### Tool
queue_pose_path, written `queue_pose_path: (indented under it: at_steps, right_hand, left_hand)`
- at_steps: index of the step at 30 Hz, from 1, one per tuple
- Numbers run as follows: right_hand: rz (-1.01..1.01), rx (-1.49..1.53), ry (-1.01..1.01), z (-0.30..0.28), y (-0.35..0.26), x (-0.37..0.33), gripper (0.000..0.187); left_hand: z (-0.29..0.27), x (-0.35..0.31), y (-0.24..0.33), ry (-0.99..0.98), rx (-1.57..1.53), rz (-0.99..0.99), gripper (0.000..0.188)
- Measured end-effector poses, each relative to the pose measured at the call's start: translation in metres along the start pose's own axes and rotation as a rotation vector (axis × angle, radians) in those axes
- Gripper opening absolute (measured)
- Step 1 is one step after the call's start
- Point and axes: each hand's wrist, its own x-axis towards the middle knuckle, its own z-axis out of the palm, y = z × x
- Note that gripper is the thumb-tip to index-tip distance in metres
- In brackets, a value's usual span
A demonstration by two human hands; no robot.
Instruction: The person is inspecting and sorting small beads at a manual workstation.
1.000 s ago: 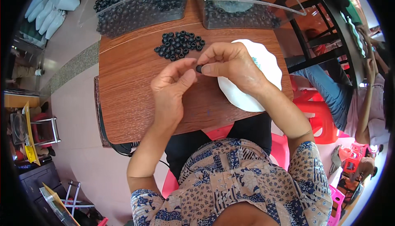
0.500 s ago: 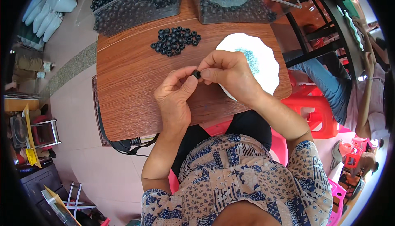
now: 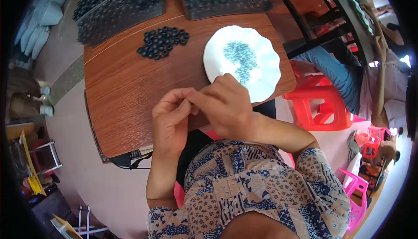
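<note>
My left hand [image 3: 169, 119] and my right hand [image 3: 228, 108] meet over the near edge of the brown table [image 3: 122, 91]. The fingers of both are closed in a pinch, tip against tip. A small black ring-shaped part sits in my left fingertips, now mostly hidden by the fingers. Whatever my right fingertips pinch is too small to make out. Just beyond my right hand lies a white scallop-edged plate [image 3: 271, 71] with tiny grey-green pieces [image 3: 238, 56] spread on it. A loose heap of black ring-shaped parts [image 3: 163, 43] rests farther left on the tabletop.
Two clear plastic tubs, left [image 3: 122, 19] and right [image 3: 226, 10], full of black parts, stand along the far edge. A pale dish sits inside the right one. Beyond the table's right side are a red stool [image 3: 320, 108] and a seated person in jeans [image 3: 333, 71].
The view has shifted, so the table and tubs sit farther left. My right hand has turned, its back now covering the fingertips, and both hands are nearer my body. The black part is mostly covered.
</note>
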Motion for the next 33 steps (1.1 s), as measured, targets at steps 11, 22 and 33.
queue_pose_path:
  at_steps: [11,22,33]
  right_hand:
    - [0.021,-0.093,0.018,-0.022,0.013,-0.025,0.039]
    - [0.489,-0.146,-0.151,-0.049,0.056,-0.025,0.016]
    - [0.328,-0.164,-0.184,-0.055,0.056,-0.029,0.022]
  left_hand:
    - [-0.01,0.001,-0.014,-0.16,0.025,-0.1,0.028]
    - [-0.023,0.012,-0.022,-0.229,-0.114,-0.026,0.025]
    - [-0.023,0.013,-0.021,-0.246,-0.077,-0.007,0.024]
